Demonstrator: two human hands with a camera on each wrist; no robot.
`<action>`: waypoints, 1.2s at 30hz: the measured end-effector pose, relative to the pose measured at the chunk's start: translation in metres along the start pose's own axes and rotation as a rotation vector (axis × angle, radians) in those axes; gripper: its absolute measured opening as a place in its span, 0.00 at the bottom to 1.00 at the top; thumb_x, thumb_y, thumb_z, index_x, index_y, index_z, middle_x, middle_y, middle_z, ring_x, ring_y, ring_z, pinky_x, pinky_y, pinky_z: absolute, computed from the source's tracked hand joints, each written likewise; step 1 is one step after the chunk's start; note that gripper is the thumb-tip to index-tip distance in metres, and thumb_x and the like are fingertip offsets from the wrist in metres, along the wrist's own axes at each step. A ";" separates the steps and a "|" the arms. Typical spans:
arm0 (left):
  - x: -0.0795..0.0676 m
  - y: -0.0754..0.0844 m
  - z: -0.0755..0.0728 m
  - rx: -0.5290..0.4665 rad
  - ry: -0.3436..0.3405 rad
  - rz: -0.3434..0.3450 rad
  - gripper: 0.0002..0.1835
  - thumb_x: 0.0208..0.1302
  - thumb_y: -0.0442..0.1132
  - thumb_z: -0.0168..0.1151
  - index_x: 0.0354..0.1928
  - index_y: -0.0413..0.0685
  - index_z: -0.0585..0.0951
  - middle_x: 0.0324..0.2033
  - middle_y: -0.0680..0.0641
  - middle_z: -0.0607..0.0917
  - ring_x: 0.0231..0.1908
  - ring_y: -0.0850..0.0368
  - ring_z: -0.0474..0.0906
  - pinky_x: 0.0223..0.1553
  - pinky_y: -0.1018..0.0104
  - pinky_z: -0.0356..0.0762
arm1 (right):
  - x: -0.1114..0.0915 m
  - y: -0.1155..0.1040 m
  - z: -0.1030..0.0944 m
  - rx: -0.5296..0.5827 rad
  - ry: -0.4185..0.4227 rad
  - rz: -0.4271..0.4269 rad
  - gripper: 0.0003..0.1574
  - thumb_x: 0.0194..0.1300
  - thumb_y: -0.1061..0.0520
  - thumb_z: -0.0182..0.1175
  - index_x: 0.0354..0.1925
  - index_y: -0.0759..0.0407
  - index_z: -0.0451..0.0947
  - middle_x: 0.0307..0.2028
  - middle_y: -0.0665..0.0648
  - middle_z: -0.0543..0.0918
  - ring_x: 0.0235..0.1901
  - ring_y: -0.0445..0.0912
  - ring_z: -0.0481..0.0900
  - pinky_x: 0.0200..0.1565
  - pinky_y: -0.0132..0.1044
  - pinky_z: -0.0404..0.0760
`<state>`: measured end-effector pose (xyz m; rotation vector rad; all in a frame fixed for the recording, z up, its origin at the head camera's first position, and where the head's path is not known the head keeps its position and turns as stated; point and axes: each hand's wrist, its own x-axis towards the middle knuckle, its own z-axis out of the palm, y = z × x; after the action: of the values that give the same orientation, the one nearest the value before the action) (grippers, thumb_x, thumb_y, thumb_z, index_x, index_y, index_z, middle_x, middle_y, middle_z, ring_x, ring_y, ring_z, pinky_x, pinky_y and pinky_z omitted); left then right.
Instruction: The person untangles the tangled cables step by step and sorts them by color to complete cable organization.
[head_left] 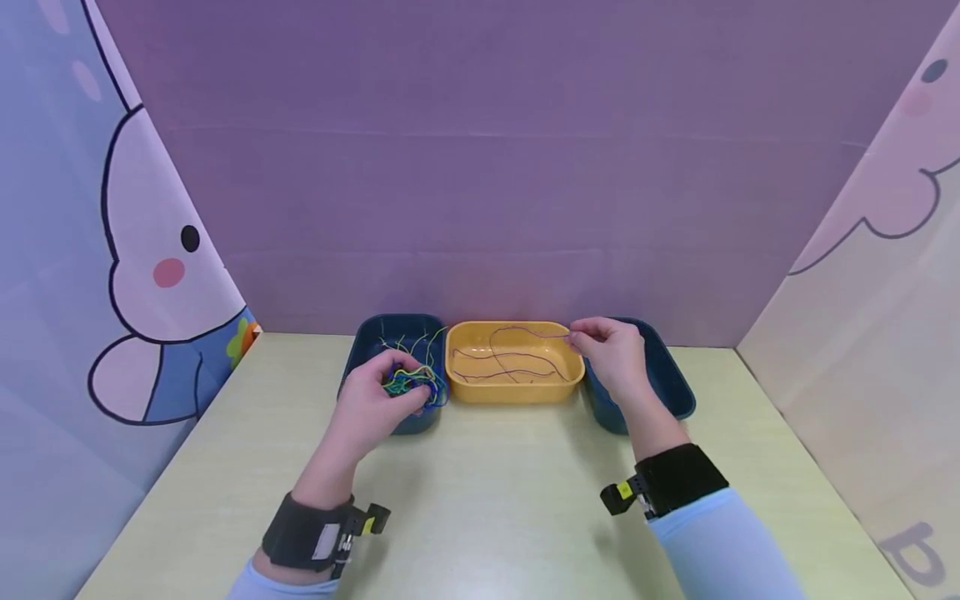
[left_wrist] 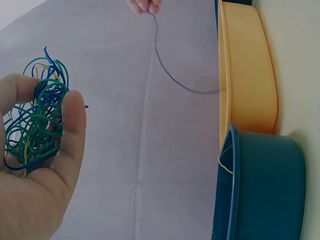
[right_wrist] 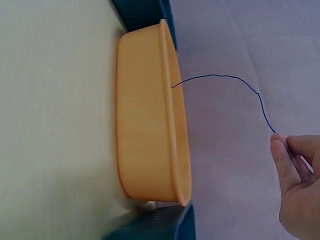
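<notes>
My left hand grips a tangled bundle of green, blue and yellow wires above the left dark teal bin. Between thumb and fingertips, my right hand pinches the end of a single blue wire. That wire curves down into the yellow bin in the middle. A few thin wires lie inside the yellow bin. Loose yellow-green wire ends show in the left teal bin, partly hidden by my left hand.
To the right stands another dark teal bin, partly behind my right hand; its inside is mostly hidden. All three bins stand side by side on a pale table. A purple backdrop rises behind them, with printed cloth at both sides.
</notes>
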<state>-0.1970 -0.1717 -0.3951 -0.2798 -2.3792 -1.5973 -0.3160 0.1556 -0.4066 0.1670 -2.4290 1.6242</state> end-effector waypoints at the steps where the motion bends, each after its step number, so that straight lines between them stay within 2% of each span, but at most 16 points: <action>1: 0.000 -0.001 0.001 0.000 -0.002 -0.001 0.13 0.55 0.37 0.70 0.41 0.50 0.78 0.38 0.45 0.80 0.30 0.54 0.81 0.31 0.62 0.84 | 0.001 0.002 0.003 -0.006 -0.011 0.010 0.08 0.64 0.58 0.64 0.42 0.57 0.83 0.37 0.56 0.83 0.35 0.43 0.82 0.38 0.33 0.83; 7: -0.001 -0.002 0.007 -0.007 -0.016 -0.004 0.13 0.55 0.36 0.70 0.40 0.50 0.77 0.37 0.44 0.80 0.28 0.55 0.81 0.28 0.63 0.84 | 0.004 0.013 0.019 -0.051 -0.089 0.082 0.06 0.63 0.60 0.64 0.40 0.57 0.83 0.36 0.55 0.84 0.34 0.44 0.83 0.41 0.40 0.83; 10: -0.001 -0.001 0.008 0.000 -0.015 0.002 0.13 0.54 0.36 0.70 0.40 0.49 0.77 0.37 0.44 0.81 0.27 0.55 0.81 0.28 0.62 0.84 | 0.005 0.017 0.026 -0.130 -0.118 0.093 0.06 0.63 0.58 0.64 0.40 0.56 0.84 0.35 0.55 0.84 0.34 0.44 0.83 0.41 0.42 0.83; 15: -0.001 0.000 0.010 -0.009 -0.022 -0.001 0.13 0.55 0.35 0.70 0.40 0.49 0.77 0.37 0.44 0.81 0.27 0.55 0.81 0.28 0.62 0.84 | 0.007 0.023 0.032 -0.263 -0.137 0.086 0.07 0.63 0.57 0.64 0.40 0.55 0.84 0.34 0.54 0.85 0.33 0.44 0.81 0.37 0.40 0.84; 21: -0.002 0.001 0.012 -0.007 -0.029 -0.009 0.13 0.55 0.36 0.69 0.41 0.48 0.77 0.37 0.44 0.80 0.27 0.55 0.81 0.28 0.62 0.84 | 0.011 0.029 0.034 -0.361 -0.135 0.091 0.06 0.63 0.58 0.64 0.40 0.55 0.84 0.36 0.54 0.84 0.33 0.47 0.78 0.38 0.39 0.83; 28: -0.001 0.002 0.013 -0.002 -0.030 -0.016 0.13 0.55 0.36 0.70 0.41 0.49 0.77 0.37 0.44 0.80 0.27 0.55 0.81 0.28 0.62 0.84 | 0.014 0.031 0.034 -0.445 -0.083 0.095 0.06 0.62 0.60 0.65 0.39 0.55 0.84 0.38 0.55 0.82 0.37 0.50 0.74 0.38 0.40 0.83; 36: -0.003 0.002 0.014 -0.012 -0.030 -0.029 0.13 0.55 0.36 0.70 0.41 0.49 0.77 0.37 0.43 0.80 0.27 0.55 0.81 0.29 0.62 0.84 | 0.012 0.038 0.032 -0.542 -0.074 0.079 0.06 0.63 0.62 0.63 0.40 0.58 0.83 0.37 0.58 0.80 0.35 0.51 0.74 0.38 0.41 0.84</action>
<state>-0.1949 -0.1584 -0.3994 -0.2742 -2.4075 -1.6315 -0.3395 0.1413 -0.4493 0.0419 -2.8568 0.9410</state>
